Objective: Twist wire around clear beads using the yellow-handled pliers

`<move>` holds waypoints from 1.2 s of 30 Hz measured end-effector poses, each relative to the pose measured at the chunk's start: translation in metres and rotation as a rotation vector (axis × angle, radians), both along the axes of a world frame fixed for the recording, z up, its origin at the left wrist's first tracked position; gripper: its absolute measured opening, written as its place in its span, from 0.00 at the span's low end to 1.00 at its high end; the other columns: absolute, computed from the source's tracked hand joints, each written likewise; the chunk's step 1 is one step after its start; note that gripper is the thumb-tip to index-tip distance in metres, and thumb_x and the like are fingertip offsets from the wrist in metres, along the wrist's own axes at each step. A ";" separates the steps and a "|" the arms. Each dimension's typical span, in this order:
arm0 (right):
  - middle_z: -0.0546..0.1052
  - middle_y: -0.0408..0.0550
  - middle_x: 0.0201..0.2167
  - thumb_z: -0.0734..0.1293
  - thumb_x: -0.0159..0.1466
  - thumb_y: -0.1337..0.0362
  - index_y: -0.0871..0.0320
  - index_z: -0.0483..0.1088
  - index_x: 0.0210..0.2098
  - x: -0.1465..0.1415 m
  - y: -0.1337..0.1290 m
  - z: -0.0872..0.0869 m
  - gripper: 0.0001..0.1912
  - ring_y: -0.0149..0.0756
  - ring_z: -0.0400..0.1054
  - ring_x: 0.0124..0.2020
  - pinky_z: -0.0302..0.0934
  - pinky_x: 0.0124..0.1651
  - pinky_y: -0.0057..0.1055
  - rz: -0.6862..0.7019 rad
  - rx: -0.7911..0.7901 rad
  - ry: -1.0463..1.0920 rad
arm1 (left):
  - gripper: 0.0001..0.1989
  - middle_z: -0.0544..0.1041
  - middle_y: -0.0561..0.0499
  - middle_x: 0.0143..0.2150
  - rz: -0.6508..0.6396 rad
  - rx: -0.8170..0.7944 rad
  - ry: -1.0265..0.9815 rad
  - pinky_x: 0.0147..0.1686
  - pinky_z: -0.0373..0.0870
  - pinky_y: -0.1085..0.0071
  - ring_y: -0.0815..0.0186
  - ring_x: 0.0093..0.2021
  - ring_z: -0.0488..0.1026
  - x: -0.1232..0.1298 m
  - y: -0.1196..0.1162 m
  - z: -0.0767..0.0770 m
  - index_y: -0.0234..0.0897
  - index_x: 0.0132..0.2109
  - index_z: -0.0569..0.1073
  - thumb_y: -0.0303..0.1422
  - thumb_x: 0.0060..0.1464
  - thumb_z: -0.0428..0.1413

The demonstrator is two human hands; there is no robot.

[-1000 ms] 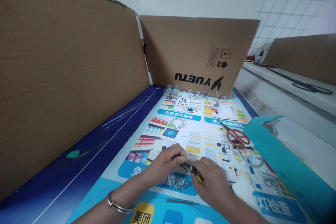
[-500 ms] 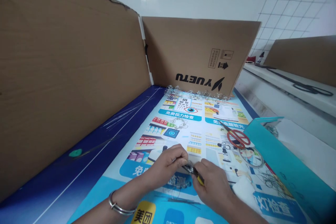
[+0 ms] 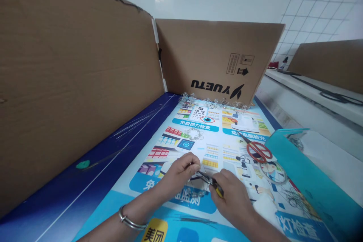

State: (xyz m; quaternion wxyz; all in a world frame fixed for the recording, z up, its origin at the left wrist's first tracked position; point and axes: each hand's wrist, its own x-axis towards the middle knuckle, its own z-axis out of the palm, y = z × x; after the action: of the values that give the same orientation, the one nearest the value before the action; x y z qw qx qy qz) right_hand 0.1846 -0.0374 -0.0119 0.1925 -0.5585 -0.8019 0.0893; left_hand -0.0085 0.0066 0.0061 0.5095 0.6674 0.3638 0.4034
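Note:
My right hand (image 3: 231, 194) is wrapped round pliers (image 3: 208, 179) with yellow and black handles, whose jaws point up and left. The fingers of my left hand (image 3: 181, 172) are pinched together at the tip of the jaws, over something thin like wire that is too small to make out clearly. Below the jaws, a loop of thin wire with clear bits (image 3: 198, 194) hangs or lies over the printed sheet. A silver bangle (image 3: 131, 221) is round my left wrist.
Red-handled scissors (image 3: 258, 152), a clear ring-shaped roll (image 3: 273, 173) and loose wires (image 3: 296, 198) are on the right, beside a teal box (image 3: 306, 174). Wire pieces (image 3: 195, 219) lie in front. A wire ring (image 3: 194, 133) lies farther back. Cardboard panels (image 3: 218, 53) stand behind and left.
The pliers have turned slightly and more of their jaws shows. My left fingers have moved a little up and left, and my right hand slightly right. The view has shifted slightly.

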 end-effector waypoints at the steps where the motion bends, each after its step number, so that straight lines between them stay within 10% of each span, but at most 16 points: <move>1: 0.67 0.46 0.31 0.60 0.59 0.65 0.55 0.65 0.33 0.001 0.001 -0.001 0.04 0.37 0.61 0.34 0.53 0.33 0.29 -0.004 -0.001 0.014 | 0.08 0.61 0.56 0.27 0.001 -0.062 -0.046 0.29 0.55 0.75 0.70 0.28 0.57 -0.001 0.001 -0.001 0.36 0.32 0.65 0.34 0.57 0.49; 20: 0.66 0.47 0.30 0.59 0.59 0.64 0.56 0.65 0.33 0.002 0.001 -0.005 0.04 0.37 0.61 0.33 0.55 0.33 0.30 0.058 0.009 0.085 | 0.08 0.66 0.53 0.28 -0.103 -0.294 -0.279 0.28 0.54 0.75 0.71 0.27 0.58 -0.001 0.002 -0.002 0.34 0.32 0.67 0.34 0.56 0.52; 36: 0.66 0.45 0.29 0.59 0.61 0.62 0.56 0.64 0.32 0.003 0.006 -0.003 0.05 0.35 0.61 0.31 0.55 0.32 0.29 -0.020 -0.040 0.202 | 0.09 0.66 0.55 0.24 0.170 -0.259 -0.229 0.26 0.56 0.77 0.72 0.24 0.59 0.000 0.009 -0.012 0.36 0.30 0.64 0.36 0.56 0.49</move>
State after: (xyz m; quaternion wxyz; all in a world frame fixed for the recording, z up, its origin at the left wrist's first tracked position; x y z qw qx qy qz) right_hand 0.1881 -0.0318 -0.0148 0.2618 -0.5586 -0.7708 0.1592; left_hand -0.0082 0.0160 -0.0061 0.5933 0.5129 0.4071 0.4682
